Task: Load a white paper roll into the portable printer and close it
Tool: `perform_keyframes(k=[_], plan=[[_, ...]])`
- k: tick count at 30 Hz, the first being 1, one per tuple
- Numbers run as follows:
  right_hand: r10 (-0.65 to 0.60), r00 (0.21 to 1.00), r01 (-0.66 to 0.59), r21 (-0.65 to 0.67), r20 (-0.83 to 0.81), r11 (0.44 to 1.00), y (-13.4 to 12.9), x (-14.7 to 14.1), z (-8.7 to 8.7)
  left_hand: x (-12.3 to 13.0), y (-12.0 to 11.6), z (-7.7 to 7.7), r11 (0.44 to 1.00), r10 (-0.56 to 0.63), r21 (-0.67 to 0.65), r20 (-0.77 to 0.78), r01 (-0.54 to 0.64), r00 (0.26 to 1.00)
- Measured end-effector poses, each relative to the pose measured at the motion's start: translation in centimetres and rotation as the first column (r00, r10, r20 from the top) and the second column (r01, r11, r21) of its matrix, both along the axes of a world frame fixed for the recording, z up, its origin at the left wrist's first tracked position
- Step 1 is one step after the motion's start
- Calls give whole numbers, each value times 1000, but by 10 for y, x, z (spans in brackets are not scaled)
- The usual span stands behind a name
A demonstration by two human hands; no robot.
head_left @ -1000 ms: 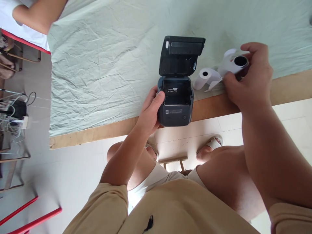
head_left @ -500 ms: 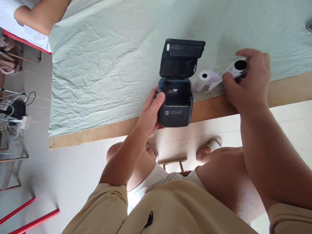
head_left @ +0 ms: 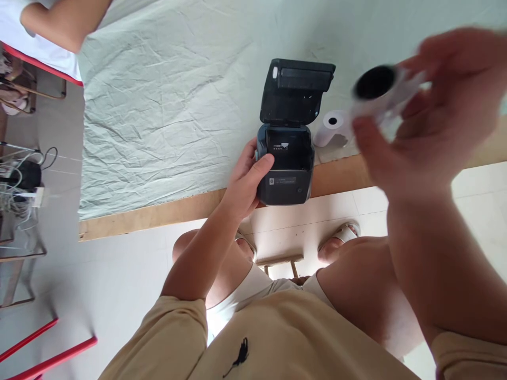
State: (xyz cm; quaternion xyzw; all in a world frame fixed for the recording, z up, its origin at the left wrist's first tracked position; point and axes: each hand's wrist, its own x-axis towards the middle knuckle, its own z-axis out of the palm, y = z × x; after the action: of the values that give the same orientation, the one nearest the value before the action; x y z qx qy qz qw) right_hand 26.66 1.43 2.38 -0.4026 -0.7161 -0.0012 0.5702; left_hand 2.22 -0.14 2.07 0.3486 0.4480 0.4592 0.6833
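Observation:
My left hand (head_left: 251, 177) is closed around the left side of a dark portable label printer (head_left: 285, 187) at the table's front edge. The printer's lid (head_left: 295, 92) is swung up, and its paper bay looks vacant apart from a printed sticker. In my right hand (head_left: 443, 116), lifted above the table, is a white paper roll (head_left: 370, 100) with a wide black core, blurred by motion. Thumb and fingers grip it from the right. A second, narrower-cored paper roll (head_left: 328, 129) stands on the cloth just right of the printer.
A pale green wrinkled cloth (head_left: 170, 121) covers the table, leaving a wooden edge strip (head_left: 150, 214) bare. Another person's arm (head_left: 65, 24) rests at the upper left. Tangled cables (head_left: 19, 195) and red bars (head_left: 59, 359) are on the left.
My right hand has raised the wide-cored paper roll off the cloth, up toward the camera. The left hand and the printer stay almost where they were.

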Motion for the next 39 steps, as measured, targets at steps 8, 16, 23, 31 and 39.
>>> perform_keyframes(k=[8, 16, 23, 31, 39], plan=[[23, 942, 89, -315, 335, 945, -12, -44, 3, -6, -3, -1, 992, -107, 70, 33, 104, 994], [83, 972, -66, -84, 218, 994, -19, -58, -5, -6, -1, -2, 990, -127, 83, 119, 117, 985], [84, 992, -86, 16, 99, 996, -24, -48, -6, -13, 5, -12, 977, -193, 96, 15, 191, 981], [8, 999, -12, -97, -36, 995, -14, -35, -6, -15, 12, -28, 962, -220, 164, 6, 216, 975], [46, 986, -116, -458, -160, 881, -26, -41, -7, -12, 4, -7, 977, -187, 95, -52, 191, 981]])
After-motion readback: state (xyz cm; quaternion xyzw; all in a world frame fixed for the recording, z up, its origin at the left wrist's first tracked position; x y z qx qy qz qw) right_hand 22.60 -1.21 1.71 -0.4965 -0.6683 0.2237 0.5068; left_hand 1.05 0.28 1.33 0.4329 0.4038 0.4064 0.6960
